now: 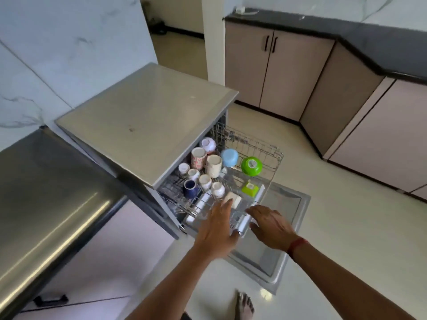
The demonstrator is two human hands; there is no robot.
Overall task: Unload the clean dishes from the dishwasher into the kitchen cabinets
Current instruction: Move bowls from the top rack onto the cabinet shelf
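Both hands released, empty. The white dish lies in the pulled-out rack, just beyond my left hand; my right hand hovers alongside, farther off. Left is nearer.

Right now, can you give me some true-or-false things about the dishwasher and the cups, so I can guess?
1. The dishwasher door is open and folded down. True.
2. The left hand holds the dark blue cup. False: the cup sits in the rack, and the hand holds nothing.
3. The green bowl is in the rack. True.
4. The cabinet doors are open. False: they are shut.
5. The right hand is lifting a plate. False: it holds nothing and reaches over the front of the rack.
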